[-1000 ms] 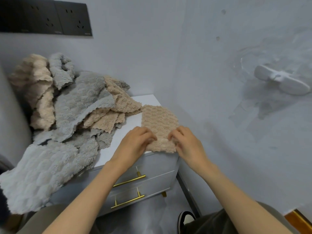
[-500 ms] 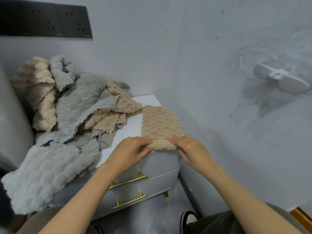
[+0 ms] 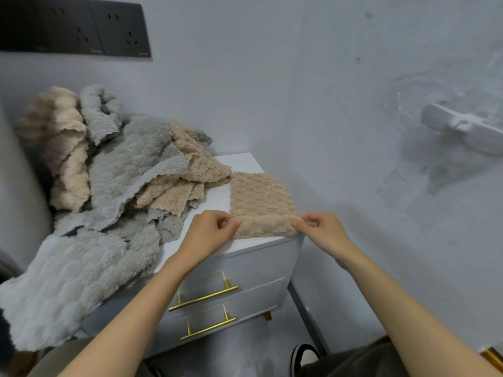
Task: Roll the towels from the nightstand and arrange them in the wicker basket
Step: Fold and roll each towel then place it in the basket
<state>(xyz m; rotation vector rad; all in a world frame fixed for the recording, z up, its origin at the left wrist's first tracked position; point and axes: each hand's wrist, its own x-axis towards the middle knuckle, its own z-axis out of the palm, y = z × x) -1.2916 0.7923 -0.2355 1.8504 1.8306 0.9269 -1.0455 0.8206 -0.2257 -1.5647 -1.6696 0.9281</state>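
Observation:
A small beige towel [image 3: 260,195] lies flat on the right front corner of the white nightstand [image 3: 239,161]. Its near edge is folded over into a narrow band. My left hand [image 3: 211,231] pinches the left end of that band, and my right hand [image 3: 319,229] pinches the right end. A loose heap of grey and beige towels [image 3: 114,186] covers the left part of the nightstand and hangs over its front. No wicker basket is in view.
The nightstand has two drawers with gold handles [image 3: 202,297]. A grey wall runs close along its right side, with a white fixture [image 3: 462,129] on it. Dark wall sockets [image 3: 119,31] sit at the upper left. A shoe [image 3: 304,357] shows on the floor.
Both hands slid back from the middle of the beige towel to its near edge, gripped it, and turned that edge over into a first fold.

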